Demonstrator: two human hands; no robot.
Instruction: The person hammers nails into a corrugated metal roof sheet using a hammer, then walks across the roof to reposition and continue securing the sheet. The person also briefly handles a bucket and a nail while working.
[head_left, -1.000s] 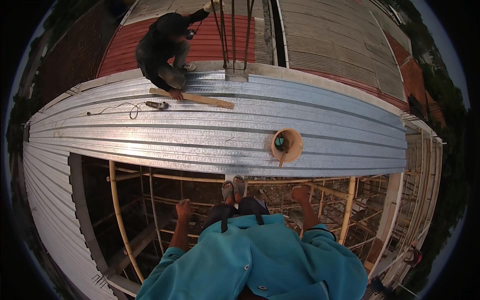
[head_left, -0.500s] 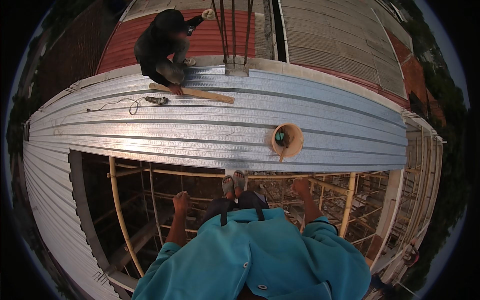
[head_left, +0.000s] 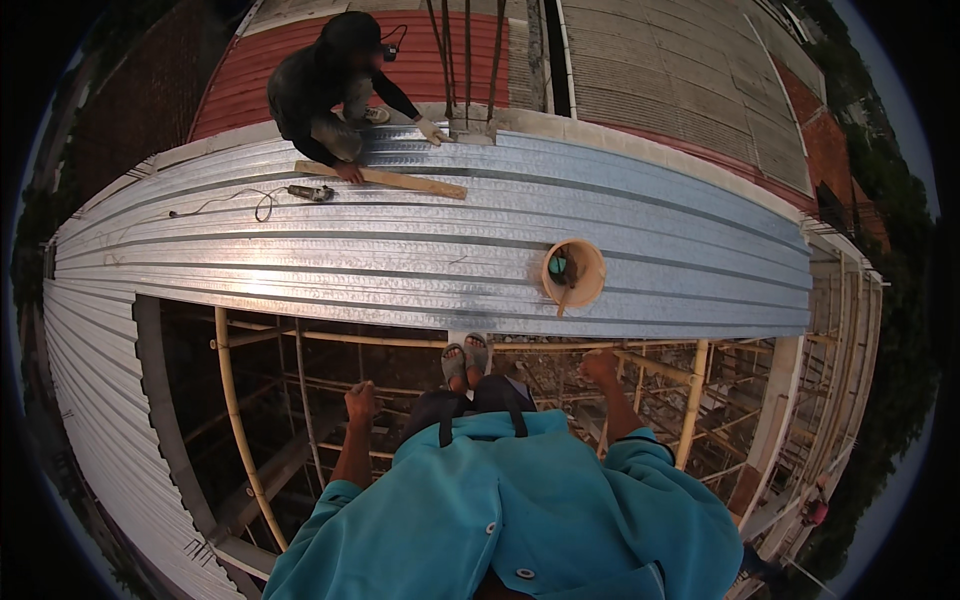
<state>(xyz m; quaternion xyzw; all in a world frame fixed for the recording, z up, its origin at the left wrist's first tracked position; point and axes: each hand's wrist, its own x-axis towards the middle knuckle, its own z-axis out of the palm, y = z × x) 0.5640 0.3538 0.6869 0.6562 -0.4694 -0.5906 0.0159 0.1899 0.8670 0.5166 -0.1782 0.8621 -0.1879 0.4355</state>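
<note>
Looking straight down past a teal jacket (head_left: 480, 500) to sandalled feet (head_left: 465, 362) at the near edge of shiny ribbed metal sheeting (head_left: 690, 230). To either side of the feet, a dark open gap crossed by bamboo scaffolding (head_left: 694, 400). Upright in the way at the sheeting's far edge: steel rods (head_left: 467, 60) above a concrete stub (head_left: 472, 135). Ahead and to the right, on the sheeting, a pale orange bucket (head_left: 594, 275) with something green inside and a stick leaning over the near rim. Farther left, a corded power tool (head_left: 310, 192), near a wooden plank (head_left: 410, 182). Beyond, a crouching co-worker (head_left: 310, 95), bare hand on the plank. Behind, red and grey corrugated roofs.

Above the gap, left hand (head_left: 361, 402) and right hand (head_left: 600, 367), both with fingers curled into a fist, well apart; cannot tell whether anything small is tucked inside.

Compared with half a second ago: co-worker's gloved hand (head_left: 432, 131) lowered from beside the rods to the sheeting's far edge, near the stub; both fists and bucket much as before.
</note>
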